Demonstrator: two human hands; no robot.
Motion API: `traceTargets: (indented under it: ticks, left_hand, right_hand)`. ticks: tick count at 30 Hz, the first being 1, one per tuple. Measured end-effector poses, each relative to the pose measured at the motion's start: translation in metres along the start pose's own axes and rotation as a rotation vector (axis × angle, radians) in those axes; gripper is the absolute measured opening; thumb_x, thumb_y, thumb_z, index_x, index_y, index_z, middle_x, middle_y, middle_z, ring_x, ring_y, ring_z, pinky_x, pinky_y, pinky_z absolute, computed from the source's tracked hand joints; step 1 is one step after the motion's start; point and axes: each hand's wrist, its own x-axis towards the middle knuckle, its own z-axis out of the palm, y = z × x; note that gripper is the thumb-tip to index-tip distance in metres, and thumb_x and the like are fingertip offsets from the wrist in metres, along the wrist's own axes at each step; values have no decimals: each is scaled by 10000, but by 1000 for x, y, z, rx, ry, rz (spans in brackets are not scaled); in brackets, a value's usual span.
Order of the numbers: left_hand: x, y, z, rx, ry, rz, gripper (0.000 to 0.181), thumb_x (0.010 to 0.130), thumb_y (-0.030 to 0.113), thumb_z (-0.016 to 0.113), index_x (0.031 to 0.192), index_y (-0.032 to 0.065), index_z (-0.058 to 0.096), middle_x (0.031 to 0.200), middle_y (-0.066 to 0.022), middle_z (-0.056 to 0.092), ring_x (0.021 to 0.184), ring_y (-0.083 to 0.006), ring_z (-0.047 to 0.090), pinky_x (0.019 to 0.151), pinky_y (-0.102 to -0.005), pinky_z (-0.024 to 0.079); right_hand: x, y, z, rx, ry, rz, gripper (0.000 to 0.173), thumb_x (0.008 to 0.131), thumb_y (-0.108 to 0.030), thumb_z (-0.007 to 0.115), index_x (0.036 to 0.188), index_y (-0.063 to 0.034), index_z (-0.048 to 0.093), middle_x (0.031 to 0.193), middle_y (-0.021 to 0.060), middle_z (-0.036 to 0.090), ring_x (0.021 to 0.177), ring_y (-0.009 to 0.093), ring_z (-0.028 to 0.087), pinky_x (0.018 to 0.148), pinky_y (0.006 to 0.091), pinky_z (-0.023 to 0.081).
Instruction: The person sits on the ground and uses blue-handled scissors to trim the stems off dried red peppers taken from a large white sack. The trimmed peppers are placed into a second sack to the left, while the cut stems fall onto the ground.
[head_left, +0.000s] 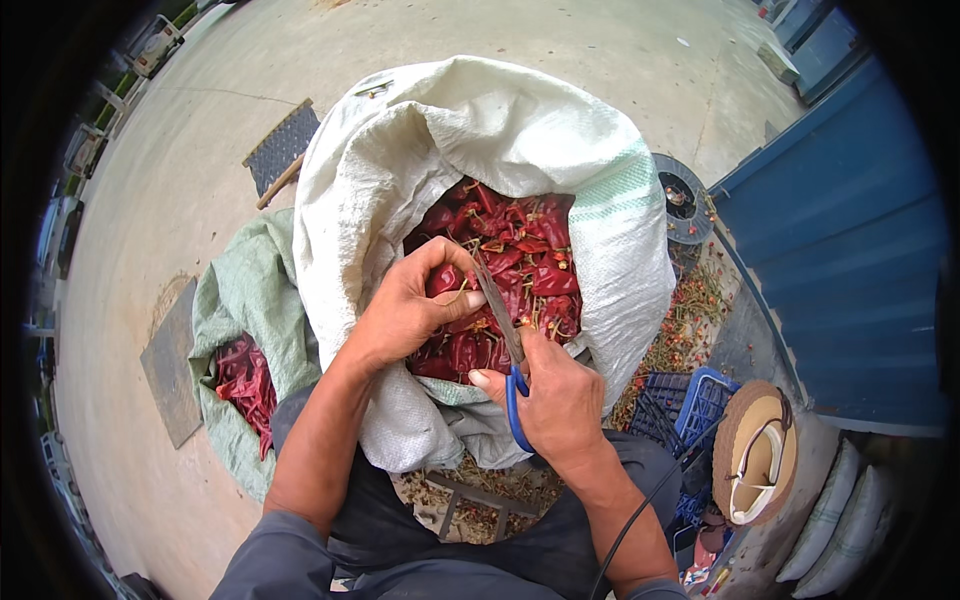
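Observation:
A white woven sack (622, 277) stands before me with its mouth rolled back, holding many dried red chili peppers (555, 281). Over that mouth, my left hand (401, 311) pinches a dried red pepper (444, 279) and its thin stem between thumb and fingers. My right hand (562, 397) grips scissors (501, 307) by their blue handles. Their worn blades point up and away from me, and the tips lie beside my left fingertips. Whether the blades touch the stem cannot be made out.
To the left, a green woven sack (251, 255) holds slender red peppers (247, 382). Blue plastic crates (701, 401) and a straw hat (750, 450) are at right, near a blue metal panel (840, 247). Cut stems (697, 300) litter the ground. Filled sacks (832, 532) lie lower right.

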Motion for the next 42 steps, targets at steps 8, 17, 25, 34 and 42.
traceTargets:
  ticks: [8, 17, 25, 34, 42]
  left_hand:
    - [5, -5, -2, 57, 116, 23, 144, 868, 48, 724, 984, 39, 638, 775, 55, 608, 674, -8, 515, 607, -171, 408]
    - [8, -2, -7, -110, 121, -102, 132, 859, 53, 724, 961, 2, 657, 773, 14, 639, 678, -36, 556, 622, -204, 450]
    - [5, -2, -2, -16, -10, -121, 117, 849, 54, 721, 945, 4, 675, 802, -1, 660, 712, -59, 568, 664, -214, 461]
    - [10, -8, -2, -144, 70, -151, 73, 870, 22, 691, 928, 16, 648, 778, 11, 649, 665, -31, 555, 624, -189, 444]
    - [12, -6, -1, -100, 56, -135, 57, 858, 25, 697, 877, 19, 643, 768, 12, 641, 660, -40, 552, 625, -202, 448]
  right_hand:
    - [8, 3, -10, -133, 146, -136, 641, 713, -476, 818, 1129, -25, 633, 751, 104, 561, 664, 289, 597, 583, 424, 468]
    - [5, 11, -13, -222, 114, -139, 638, 690, -458, 828, 1126, -31, 641, 750, 92, 546, 681, 283, 585, 594, 408, 460]
    - [3, 13, -9, -331, 121, -154, 632, 684, -436, 838, 1127, -26, 650, 740, 105, 593, 620, 289, 624, 546, 393, 490]
    - [4, 6, -18, -236, 151, -123, 649, 672, -454, 842, 1120, -30, 644, 761, 104, 591, 640, 295, 616, 563, 401, 483]
    - [5, 11, -15, -248, 122, -174, 622, 685, -466, 827, 1105, -42, 649, 735, 94, 559, 648, 283, 595, 580, 402, 468]
